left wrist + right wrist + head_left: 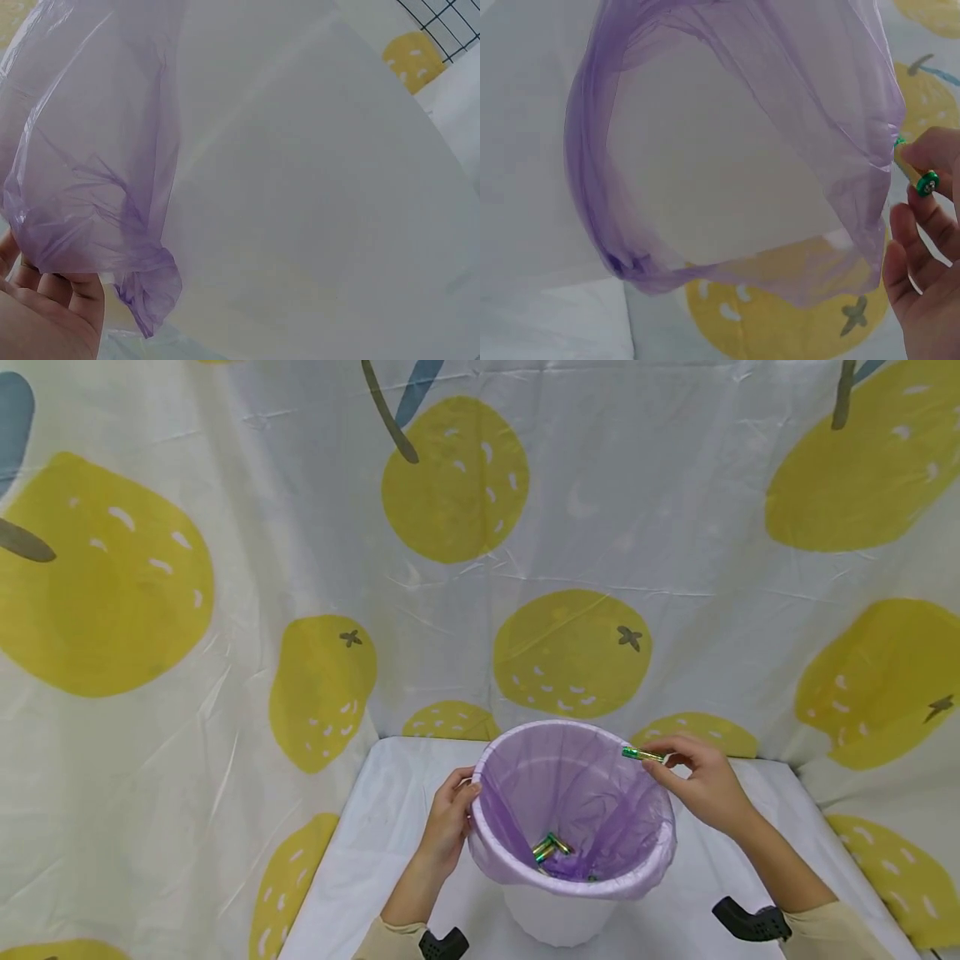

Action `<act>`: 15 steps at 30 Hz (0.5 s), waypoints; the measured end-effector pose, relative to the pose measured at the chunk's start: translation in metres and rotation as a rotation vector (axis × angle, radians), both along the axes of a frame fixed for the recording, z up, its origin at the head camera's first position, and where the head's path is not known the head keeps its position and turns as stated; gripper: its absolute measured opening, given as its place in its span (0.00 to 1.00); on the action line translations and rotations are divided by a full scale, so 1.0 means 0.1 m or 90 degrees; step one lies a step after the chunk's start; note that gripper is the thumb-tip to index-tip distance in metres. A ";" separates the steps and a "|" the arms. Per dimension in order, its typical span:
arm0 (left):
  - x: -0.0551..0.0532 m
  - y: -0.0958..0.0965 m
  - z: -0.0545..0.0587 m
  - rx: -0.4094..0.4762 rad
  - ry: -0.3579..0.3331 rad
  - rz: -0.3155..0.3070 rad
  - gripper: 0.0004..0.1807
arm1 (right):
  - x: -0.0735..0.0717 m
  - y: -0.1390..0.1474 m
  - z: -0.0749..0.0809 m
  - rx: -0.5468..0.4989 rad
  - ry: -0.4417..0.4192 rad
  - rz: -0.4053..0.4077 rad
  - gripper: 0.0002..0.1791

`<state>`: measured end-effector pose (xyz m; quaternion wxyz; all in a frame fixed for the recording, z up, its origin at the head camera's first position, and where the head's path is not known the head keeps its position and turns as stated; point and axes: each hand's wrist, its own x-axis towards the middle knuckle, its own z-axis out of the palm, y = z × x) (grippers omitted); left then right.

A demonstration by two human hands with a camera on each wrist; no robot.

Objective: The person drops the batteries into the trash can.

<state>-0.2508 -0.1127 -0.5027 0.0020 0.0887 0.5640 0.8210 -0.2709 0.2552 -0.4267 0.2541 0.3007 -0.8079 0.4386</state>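
A white trash can [558, 917] stands upright, lined with a purple plastic bag [618, 802] folded over its rim. On the left side my left hand [444, 827] grips the bagged rim; in the left wrist view its fingers [56, 289] press against the bag's lower fold. My right hand [703, 783] pinches a green and gold battery [636, 753] between thumb and fingers at the right part of the rim. The right wrist view shows one end of that battery [928, 183]. Several similar batteries [553, 845] lie at the bottom inside the bag, partly hidden by the front rim.
The can stands on a white-covered table [405, 777]. Behind and beside it hangs a white curtain [435, 610] printed with yellow fruit. Black wrist mounts [750, 922] sit on both forearms. A dark wire grid [450, 26] shows at the left wrist view's corner.
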 end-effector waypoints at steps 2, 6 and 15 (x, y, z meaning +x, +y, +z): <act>-0.01 0.01 0.00 0.004 -0.001 0.000 0.22 | -0.02 -0.04 0.01 0.003 0.008 0.020 0.20; -0.01 0.03 0.00 0.008 0.000 0.000 0.22 | -0.08 -0.10 0.03 0.012 0.021 0.051 0.20; 0.00 0.00 0.00 0.005 0.002 0.003 0.21 | -0.12 -0.35 0.18 0.049 0.047 0.105 0.21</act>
